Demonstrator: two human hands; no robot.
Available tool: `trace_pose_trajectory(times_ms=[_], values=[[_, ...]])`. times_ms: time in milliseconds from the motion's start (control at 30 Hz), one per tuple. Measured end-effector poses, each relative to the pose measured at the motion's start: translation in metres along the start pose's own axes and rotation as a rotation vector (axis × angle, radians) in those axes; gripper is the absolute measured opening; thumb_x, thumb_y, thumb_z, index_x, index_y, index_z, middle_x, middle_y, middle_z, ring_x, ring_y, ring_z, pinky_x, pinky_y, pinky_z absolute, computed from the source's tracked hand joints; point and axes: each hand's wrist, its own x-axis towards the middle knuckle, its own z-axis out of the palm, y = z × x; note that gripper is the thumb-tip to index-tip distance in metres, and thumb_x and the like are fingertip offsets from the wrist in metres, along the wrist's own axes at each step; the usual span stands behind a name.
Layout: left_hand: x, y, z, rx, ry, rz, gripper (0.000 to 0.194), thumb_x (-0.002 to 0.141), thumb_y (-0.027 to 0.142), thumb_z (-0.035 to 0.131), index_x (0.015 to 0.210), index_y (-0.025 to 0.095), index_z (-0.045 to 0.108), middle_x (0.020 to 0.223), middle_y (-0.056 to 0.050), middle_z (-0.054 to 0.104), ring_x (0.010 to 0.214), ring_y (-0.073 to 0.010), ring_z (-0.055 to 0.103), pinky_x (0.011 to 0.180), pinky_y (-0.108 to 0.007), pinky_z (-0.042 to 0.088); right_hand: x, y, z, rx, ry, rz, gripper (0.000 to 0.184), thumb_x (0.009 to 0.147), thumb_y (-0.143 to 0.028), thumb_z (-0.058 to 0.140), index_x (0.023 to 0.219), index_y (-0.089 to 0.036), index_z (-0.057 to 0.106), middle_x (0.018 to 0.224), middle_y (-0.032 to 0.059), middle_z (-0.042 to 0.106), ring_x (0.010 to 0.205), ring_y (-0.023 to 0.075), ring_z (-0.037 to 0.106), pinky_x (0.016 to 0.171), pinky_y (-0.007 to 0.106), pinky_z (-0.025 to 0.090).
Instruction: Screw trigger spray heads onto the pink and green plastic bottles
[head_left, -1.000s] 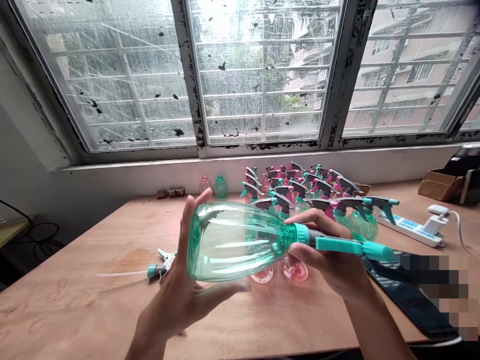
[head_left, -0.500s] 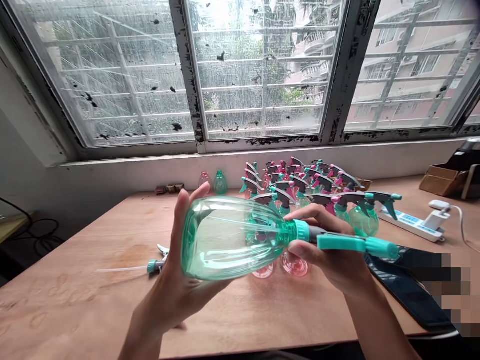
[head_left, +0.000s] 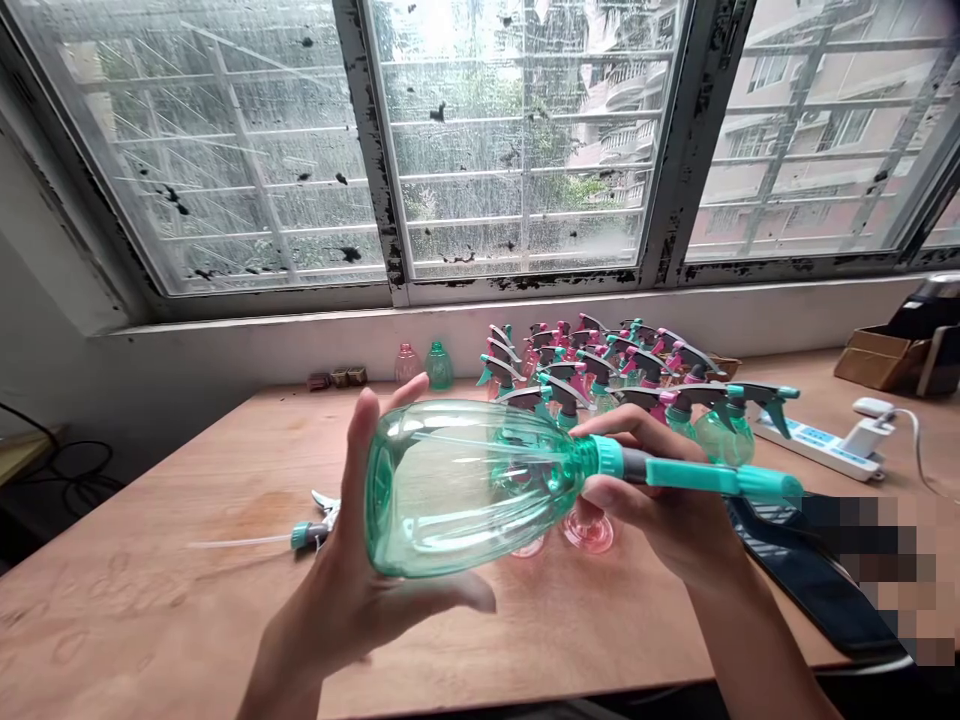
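Note:
A clear green spray bottle [head_left: 465,490] lies sideways in the air before me, its base to the left and its trigger head [head_left: 720,478] to the right. My left hand [head_left: 375,560] cups the base, fingers above and behind it, thumb stretched along the underside. At the neck, my right hand [head_left: 660,490] pinches the teal collar [head_left: 609,457] between thumb and fingers. A thin straw shows through the bottle wall. Behind my left wrist, a loose spray head [head_left: 306,535] with its tube rests on the table; my hand partly hides it.
Several assembled pink and green spray bottles [head_left: 724,435] crowd the back of the table [head_left: 150,540]. A pink bottle [head_left: 406,364] and a green bottle [head_left: 439,366] without heads stand by the wall. To the right are a power strip [head_left: 817,445], a dark phone [head_left: 810,580] and a cardboard box [head_left: 877,360].
The bottle has shifted slightly right and down, with its trigger head turned a little. My left thumb has swung out to the right below the bottle. My right hand keeps its grip.

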Motion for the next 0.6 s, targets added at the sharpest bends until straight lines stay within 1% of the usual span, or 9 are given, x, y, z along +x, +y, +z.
trace_pose_trajectory(times_ms=[67, 100, 167, 267, 333, 400, 500, 533, 600], values=[[0.0002, 0.0019, -0.0004, -0.037, -0.011, -0.029, 0.131, 0.072, 0.054, 0.091, 0.168, 0.038, 0.003, 0.176, -0.011, 0.019, 0.155, -0.0374, 0.036, 0.125, -0.054, 0.038, -0.0007, 0.0, -0.0009, -0.004, -0.006, -0.001, 0.029, 0.083, -0.027, 0.091, 0.107, -0.028, 0.075, 0.076, -0.004, 0.076, 0.061, 0.0125, 0.07, 0.057, 0.019, 0.055], [0.0003, 0.0023, -0.0009, -0.048, -0.008, -0.039, 0.128, 0.075, 0.054, 0.09, 0.169, 0.035, 0.005, 0.176, -0.012, 0.019, 0.157, -0.0381, 0.032, 0.127, -0.055, 0.036, -0.001, 0.0, -0.0015, -0.009, -0.009, -0.001, 0.03, 0.083, -0.028, 0.091, 0.107, -0.028, 0.075, 0.075, -0.0035, 0.077, 0.06, 0.0129, 0.07, 0.055, 0.02, 0.054], [0.0004, 0.0013, -0.0023, -0.05, -0.01, -0.049, 0.123, 0.078, 0.042, 0.091, 0.169, 0.034, 0.008, 0.176, -0.011, 0.019, 0.16, -0.0387, 0.027, 0.127, -0.054, 0.035, -0.0014, 0.0003, -0.0029, -0.02, -0.007, 0.005, 0.028, 0.085, -0.032, 0.089, 0.108, -0.027, 0.075, 0.07, -0.0035, 0.074, 0.057, 0.0136, 0.068, 0.051, 0.02, 0.052], [-0.0001, -0.0032, -0.0045, -0.047, -0.03, -0.017, 0.117, 0.081, 0.024, 0.088, 0.167, 0.041, 0.01, 0.178, -0.006, 0.017, 0.159, -0.0397, 0.028, 0.126, -0.059, 0.036, -0.0016, 0.0007, -0.0046, -0.029, 0.0, 0.009, 0.027, 0.087, -0.04, 0.086, 0.107, -0.026, 0.074, 0.064, -0.0039, 0.069, 0.053, 0.0147, 0.066, 0.047, 0.022, 0.049], [-0.0009, -0.0057, -0.0051, -0.037, -0.026, 0.008, 0.111, 0.086, 0.02, 0.084, 0.166, 0.048, 0.011, 0.177, -0.003, 0.018, 0.159, -0.0397, 0.03, 0.125, -0.065, 0.036, -0.0018, 0.0002, -0.0045, -0.036, 0.003, 0.006, 0.028, 0.087, -0.041, 0.086, 0.106, -0.025, 0.074, 0.064, -0.0034, 0.069, 0.051, 0.0148, 0.065, 0.047, 0.023, 0.049], [-0.0016, -0.0059, -0.0051, -0.014, -0.024, -0.003, 0.114, 0.087, 0.018, 0.083, 0.165, 0.051, 0.007, 0.177, -0.003, 0.02, 0.159, -0.0389, 0.03, 0.124, -0.068, 0.034, -0.0025, -0.001, -0.003, -0.042, 0.007, 0.005, 0.027, 0.086, -0.038, 0.087, 0.106, -0.025, 0.074, 0.065, -0.0031, 0.071, 0.05, 0.0142, 0.064, 0.045, 0.023, 0.048], [-0.0018, -0.0023, -0.0045, -0.007, -0.035, -0.063, 0.128, 0.078, 0.028, 0.092, 0.167, 0.043, 0.002, 0.178, -0.007, 0.016, 0.161, -0.0396, 0.024, 0.126, -0.065, 0.03, -0.0037, -0.0034, 0.0002, -0.034, 0.016, -0.004, 0.028, 0.083, -0.033, 0.09, 0.107, -0.026, 0.075, 0.07, -0.0021, 0.077, 0.057, 0.0158, 0.07, 0.05, 0.023, 0.053], [-0.0014, -0.0006, -0.0044, -0.006, -0.033, -0.075, 0.13, 0.075, 0.034, 0.094, 0.168, 0.039, 0.004, 0.178, -0.008, 0.016, 0.162, -0.0396, 0.019, 0.128, -0.063, 0.027, -0.004, -0.004, 0.001, -0.031, 0.02, -0.01, 0.029, 0.083, -0.031, 0.091, 0.106, -0.027, 0.076, 0.071, -0.0019, 0.078, 0.061, 0.0164, 0.072, 0.054, 0.024, 0.055], [-0.0003, 0.0024, -0.0042, -0.002, -0.027, -0.079, 0.124, 0.075, 0.04, 0.093, 0.169, 0.032, 0.012, 0.178, -0.009, 0.018, 0.163, -0.0373, 0.014, 0.131, -0.055, 0.024, -0.0043, -0.0046, 0.0013, -0.032, 0.025, -0.015, 0.029, 0.082, -0.029, 0.092, 0.106, -0.027, 0.076, 0.074, -0.0019, 0.08, 0.065, 0.0165, 0.074, 0.059, 0.023, 0.057]])
